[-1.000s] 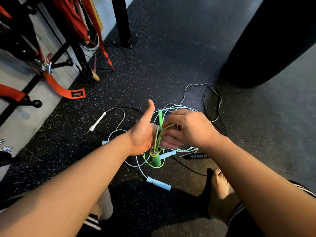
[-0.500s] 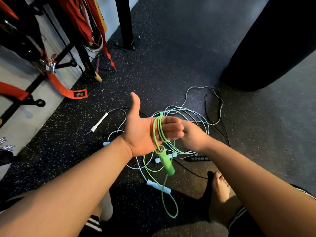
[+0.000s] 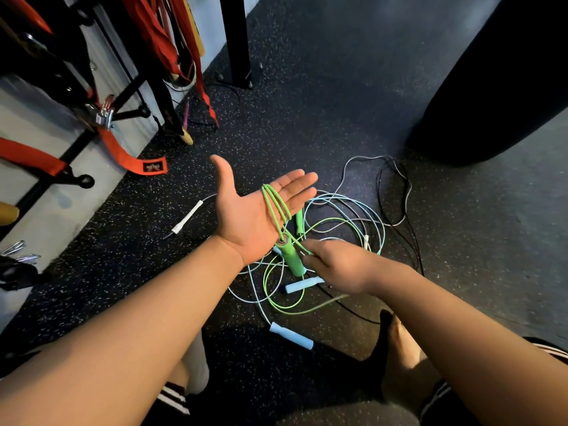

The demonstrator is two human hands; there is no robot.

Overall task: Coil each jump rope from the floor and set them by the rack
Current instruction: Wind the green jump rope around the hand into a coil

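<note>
Left hand: the left hand [image 3: 246, 219] is held palm up above the floor [image 3: 338, 87], fingers straight and together, thumb spread wide; it grips nothing.
Green jump rope: several loops of the green jump rope [image 3: 276, 207] lie across the left palm and fingers, and the rest of the cord trails down in loose curves on the floor below.
Green handle: one green handle [image 3: 292, 256] hangs from the loops just under the heel of the left palm, tilted.
Right hand: the right hand [image 3: 335, 265] is low and just beside that handle, back up, fingers curled, pinching the green cord at its fingertips.
Blue jump rope: the blue jump rope [image 3: 292, 335] lies uncoiled on the floor beneath both hands, tangled with the green cord.
Black rope: a black rope [image 3: 399, 210] lies loose on the floor, further right.
White handle: a white handle [image 3: 187, 216] rests on the floor left of the left hand.
Rack: the rack [image 3: 132, 112] stands at the left wall, hung with red straps [image 3: 129, 155].
</note>
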